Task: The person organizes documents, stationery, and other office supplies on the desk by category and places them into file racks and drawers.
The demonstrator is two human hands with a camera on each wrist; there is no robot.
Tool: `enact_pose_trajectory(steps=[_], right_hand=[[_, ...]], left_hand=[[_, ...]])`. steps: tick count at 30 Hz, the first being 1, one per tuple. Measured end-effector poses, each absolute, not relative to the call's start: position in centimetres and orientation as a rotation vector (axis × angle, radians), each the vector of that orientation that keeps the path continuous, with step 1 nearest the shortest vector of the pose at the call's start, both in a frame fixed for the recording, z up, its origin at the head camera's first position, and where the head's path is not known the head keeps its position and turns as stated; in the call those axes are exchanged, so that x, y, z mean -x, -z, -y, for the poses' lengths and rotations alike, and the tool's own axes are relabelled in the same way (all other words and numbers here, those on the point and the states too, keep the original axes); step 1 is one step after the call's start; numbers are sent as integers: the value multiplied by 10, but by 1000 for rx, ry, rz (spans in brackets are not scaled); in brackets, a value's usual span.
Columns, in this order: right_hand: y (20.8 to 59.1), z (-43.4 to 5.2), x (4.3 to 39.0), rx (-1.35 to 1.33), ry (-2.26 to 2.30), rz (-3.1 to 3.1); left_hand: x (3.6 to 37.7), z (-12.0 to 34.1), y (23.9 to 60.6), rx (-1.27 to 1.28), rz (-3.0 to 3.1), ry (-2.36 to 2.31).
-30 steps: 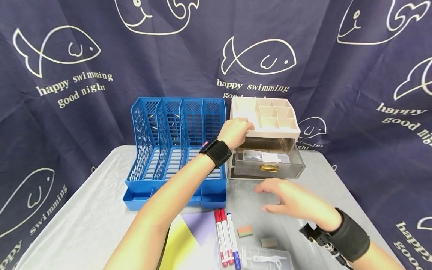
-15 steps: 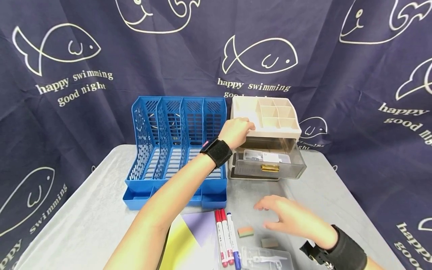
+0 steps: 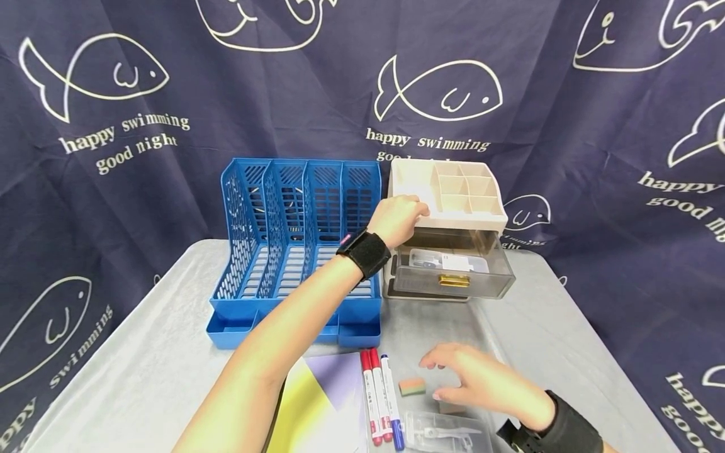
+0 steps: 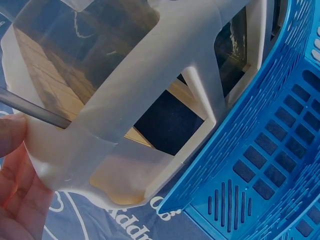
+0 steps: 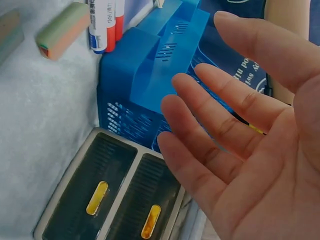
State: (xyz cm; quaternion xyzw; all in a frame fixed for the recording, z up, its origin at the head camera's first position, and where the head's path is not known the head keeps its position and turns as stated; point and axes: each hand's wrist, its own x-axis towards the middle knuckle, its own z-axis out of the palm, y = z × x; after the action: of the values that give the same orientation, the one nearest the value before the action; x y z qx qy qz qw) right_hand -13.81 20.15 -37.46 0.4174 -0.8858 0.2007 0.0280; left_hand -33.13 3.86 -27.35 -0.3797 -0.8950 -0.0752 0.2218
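At the far middle of the counter (image 3: 544,327), just right of the blue file rack (image 3: 300,239), stands the beige drawer organizer (image 3: 453,207). The left hand (image 3: 396,220) grips its top near-left edge, fingers curled over the rim. Its smoky drawer (image 3: 453,277) is pulled out, a small case inside. The right hand (image 3: 481,377) hovers released, fingers spread, above the small two-tone eraser (image 3: 411,387) beside three markers (image 3: 379,402). That eraser looks light, slightly soft and grippy; a pinch across its long sides should suit.
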Motion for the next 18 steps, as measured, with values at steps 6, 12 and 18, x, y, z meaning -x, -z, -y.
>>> enact_pose_trajectory(steps=[6, 12, 18], right_hand=[[384, -203, 135, -1315, -638, 2708], [396, -202, 127, -1272, -645, 2770], [406, -200, 119, -1170, -599, 2901]], left_hand=[[331, -38, 273, 1049, 2472, 210], [331, -39, 273, 1052, 2471, 216], [333, -39, 275, 1043, 2472, 208]])
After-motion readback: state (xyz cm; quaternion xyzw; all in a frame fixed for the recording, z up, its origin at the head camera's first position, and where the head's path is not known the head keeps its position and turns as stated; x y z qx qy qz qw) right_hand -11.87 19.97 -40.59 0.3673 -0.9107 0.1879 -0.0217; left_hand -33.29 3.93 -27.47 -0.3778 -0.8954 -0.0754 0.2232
